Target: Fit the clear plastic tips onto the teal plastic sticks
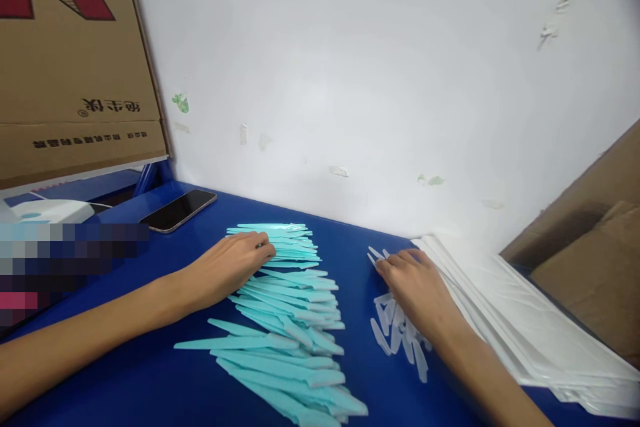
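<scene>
My left hand [239, 261] rests on the far part of a long spread of thin teal knife-shaped plastic pieces [285, 367]. Its fingers are curled together against the teal pieces, and the fingertips are partly hidden. To the right, my right hand [413, 280] is over a small heap of translucent blade-shaped plastic pieces [395, 330]. Its fingers are bent and closed near a few clear pieces [376, 254] that poke out beyond the fingertips. The palm and forearm cover part of that heap.
A phone [180, 210] lies on the blue table [125, 373] at the back left, near a large cardboard box [75, 80]. White plastic bags [520, 320] are stacked at the right, beside more cardboard [595, 267]. A white wall [350, 80] borders the table's far edge.
</scene>
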### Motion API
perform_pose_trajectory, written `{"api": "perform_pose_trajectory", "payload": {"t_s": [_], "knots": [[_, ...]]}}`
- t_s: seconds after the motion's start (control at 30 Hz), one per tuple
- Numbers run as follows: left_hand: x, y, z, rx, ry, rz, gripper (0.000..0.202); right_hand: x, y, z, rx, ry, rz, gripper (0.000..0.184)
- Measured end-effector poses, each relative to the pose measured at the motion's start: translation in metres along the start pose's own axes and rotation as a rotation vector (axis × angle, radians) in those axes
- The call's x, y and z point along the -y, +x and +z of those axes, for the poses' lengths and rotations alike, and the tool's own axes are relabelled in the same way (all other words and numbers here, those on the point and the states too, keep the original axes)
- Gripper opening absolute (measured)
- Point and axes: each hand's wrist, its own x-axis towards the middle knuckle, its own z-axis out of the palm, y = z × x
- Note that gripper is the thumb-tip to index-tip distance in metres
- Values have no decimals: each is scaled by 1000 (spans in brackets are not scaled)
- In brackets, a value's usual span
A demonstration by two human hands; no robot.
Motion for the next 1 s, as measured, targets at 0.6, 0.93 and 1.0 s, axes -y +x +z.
{"api": "perform_pose_trajectory", "payload": {"t_s": [0.6,0.93,1.0], "knots": [[-9,1,-4,-44,9,50,25,13,2,-33,-191,312,-25,23],[-9,1,-3,-99,-12,98,22,16,-2,-31,-139,708,174,34],[-10,1,-3,-103,-19,106,23,17,-1,-32,-168,740,188,36]]}}
